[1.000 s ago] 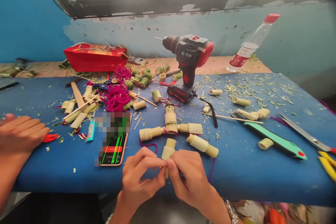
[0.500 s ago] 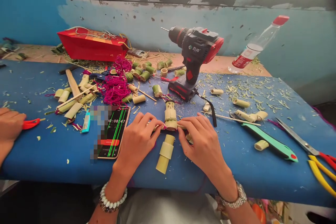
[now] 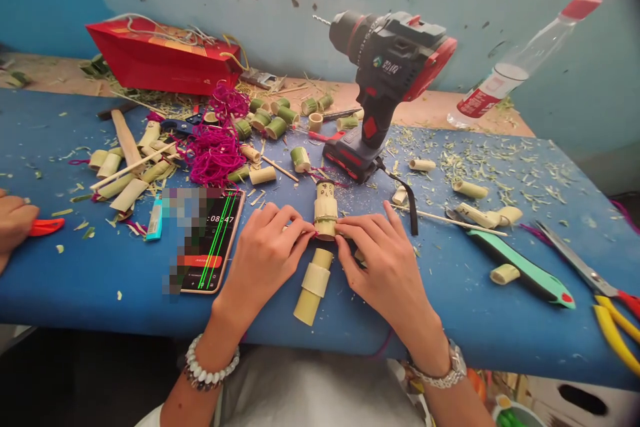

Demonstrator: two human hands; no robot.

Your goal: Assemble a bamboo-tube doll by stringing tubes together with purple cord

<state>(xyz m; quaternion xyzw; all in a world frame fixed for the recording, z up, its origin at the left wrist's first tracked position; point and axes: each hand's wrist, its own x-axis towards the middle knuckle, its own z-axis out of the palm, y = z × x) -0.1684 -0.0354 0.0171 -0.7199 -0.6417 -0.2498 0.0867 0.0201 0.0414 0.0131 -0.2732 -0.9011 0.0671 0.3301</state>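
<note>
an upright bamboo figure point(image 3: 325, 210) is held at its binding on the blue tabletop point(image 3: 75, 293), pinched from both sides by the closed grip of the left hand point(image 3: 265, 260) and right hand point(image 3: 385, 267), with a bamboo tube point(image 3: 313, 287) laid just below them, between the wrists.

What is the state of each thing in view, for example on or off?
Upright bamboo tube: bound with thread.
Left hand: fingers closed on the tube.
Right hand: fingers closed on the tube.
Cordless drill: standing on its battery, bit fitted.
Plastic bottle: capped, partly filled.
Phone: screen on, showing a timer.
Magenta yarn: tangled heap.
</note>
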